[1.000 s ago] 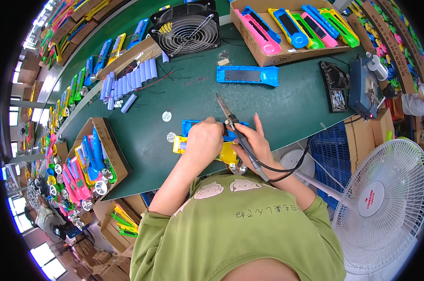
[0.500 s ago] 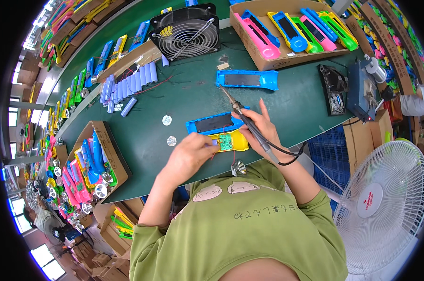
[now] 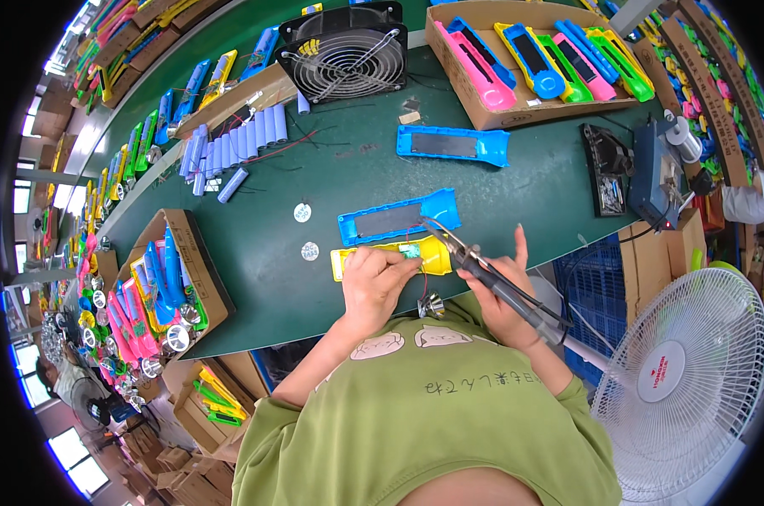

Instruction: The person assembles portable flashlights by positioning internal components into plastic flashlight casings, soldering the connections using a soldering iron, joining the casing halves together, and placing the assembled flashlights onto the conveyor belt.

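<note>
My right hand [image 3: 502,299] is closed round a soldering iron [image 3: 504,288], whose tip points up and left, over the lower edge of a blue flashlight shell [image 3: 390,223]. Just below that lies a yellow flashlight shell [image 3: 435,255] with a small green circuit board [image 3: 409,250] inside. My left hand [image 3: 375,285] bends over the yellow shell, fingers pinched together beside the board; what they hold is hidden. A silver reflector lamp head [image 3: 431,305] hangs on thin wires at the table edge. Farther back lies another blue shell [image 3: 454,145].
Purple battery cells [image 3: 240,145] and a black fan [image 3: 344,63] stand at the back left. A cardboard box of shells [image 3: 517,110] is at the back right, a soldering station [image 3: 652,173] at right. Another box [image 3: 205,266] holds assembled flashlights. A white fan [image 3: 681,371] stands lower right.
My left hand has moved right, over the yellow shell, and covers more of the circuit board. My right hand has moved down and right, lowering the iron's tip towards the shells.
</note>
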Demonstrator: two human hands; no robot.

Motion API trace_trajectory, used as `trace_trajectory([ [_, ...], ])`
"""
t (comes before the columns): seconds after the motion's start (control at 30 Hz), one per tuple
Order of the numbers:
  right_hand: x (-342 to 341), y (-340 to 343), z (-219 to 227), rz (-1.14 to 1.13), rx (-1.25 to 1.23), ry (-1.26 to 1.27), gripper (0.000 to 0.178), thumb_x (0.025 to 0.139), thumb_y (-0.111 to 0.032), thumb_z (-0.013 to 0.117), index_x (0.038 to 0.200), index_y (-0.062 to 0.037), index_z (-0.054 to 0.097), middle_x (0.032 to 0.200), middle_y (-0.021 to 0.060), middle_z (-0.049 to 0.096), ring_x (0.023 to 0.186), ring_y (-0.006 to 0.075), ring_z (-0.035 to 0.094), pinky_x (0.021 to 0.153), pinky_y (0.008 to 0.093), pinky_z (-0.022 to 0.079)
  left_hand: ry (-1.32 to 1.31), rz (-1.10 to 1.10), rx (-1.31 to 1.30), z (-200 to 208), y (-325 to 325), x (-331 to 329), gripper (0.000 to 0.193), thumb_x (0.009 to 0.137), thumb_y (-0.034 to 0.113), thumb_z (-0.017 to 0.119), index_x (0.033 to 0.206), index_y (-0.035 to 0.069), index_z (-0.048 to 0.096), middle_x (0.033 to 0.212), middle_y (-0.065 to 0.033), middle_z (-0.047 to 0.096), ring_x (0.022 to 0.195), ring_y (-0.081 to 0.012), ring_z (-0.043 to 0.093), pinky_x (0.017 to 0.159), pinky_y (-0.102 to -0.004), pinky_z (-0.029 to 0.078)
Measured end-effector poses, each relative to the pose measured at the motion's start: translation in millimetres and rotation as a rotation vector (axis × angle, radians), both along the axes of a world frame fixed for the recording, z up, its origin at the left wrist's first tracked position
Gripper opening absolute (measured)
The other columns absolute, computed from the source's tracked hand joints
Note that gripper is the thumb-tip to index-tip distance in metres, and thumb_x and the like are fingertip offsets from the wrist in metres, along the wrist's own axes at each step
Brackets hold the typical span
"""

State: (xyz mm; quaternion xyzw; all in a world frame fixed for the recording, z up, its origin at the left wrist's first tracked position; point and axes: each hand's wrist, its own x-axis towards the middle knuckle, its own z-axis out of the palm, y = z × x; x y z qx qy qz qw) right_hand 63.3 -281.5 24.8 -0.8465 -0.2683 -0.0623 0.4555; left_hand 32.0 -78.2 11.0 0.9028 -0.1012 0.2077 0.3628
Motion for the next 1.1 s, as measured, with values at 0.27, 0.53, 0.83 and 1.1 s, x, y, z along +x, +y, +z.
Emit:
trace_trajectory([
  [0.27,-24,-3,-21,-0.133,0.457,0.16,0.018,0.076,-0.006,0.064,0.093,-0.0021,0.059,0.074,0.0018,0.064,0.068,0.0129,0.062,0.107,0.0512,0.012,0.034,-0.036,0.022,1,1,-3,0.018,0.061,0.002,0.072,0.077,0.007,0.064,0.077,-0.0033,0.056,0.072,-0.0212,0.051,0.062,-0.0318,0.04],
  [0.53,-33,5,-26,-0.247,0.725,0.353,0.015,0.077,-0.001,0.06,0.091,0.0007,0.055,0.068,0.0039,0.059,0.064,0.0123,0.063,0.108,0.0482,0.013,0.315,0.079,-0.151,20,-1,0,0.011,0.062,-0.002,0.068,0.069,0.0,0.059,0.086,-0.0107,0.049,0.083,-0.0257,0.049,0.07,-0.0345,0.041],
  [0.83,-32,6,-28,-0.255,0.694,0.36,0.016,0.076,0.001,0.061,0.091,0.0021,0.053,0.07,0.0045,0.06,0.062,0.0122,0.063,0.108,0.0472,0.015,0.319,0.086,-0.046,21,0,4,0.01,0.063,-0.003,0.065,0.068,-0.001,0.057,0.088,-0.0103,0.051,0.081,-0.0244,0.053,0.069,-0.0324,0.045],
  [1.1,-31,10,-33,-0.268,0.693,0.342,0.016,0.075,0.001,0.062,0.089,0.0026,0.055,0.075,0.0062,0.059,0.063,0.0132,0.063,0.108,0.0472,0.016,0.337,0.086,-0.024,24,-1,8,0.009,0.063,-0.002,0.064,0.068,-0.001,0.057,0.086,-0.0107,0.052,0.081,-0.0254,0.053,0.069,-0.0328,0.045],
])
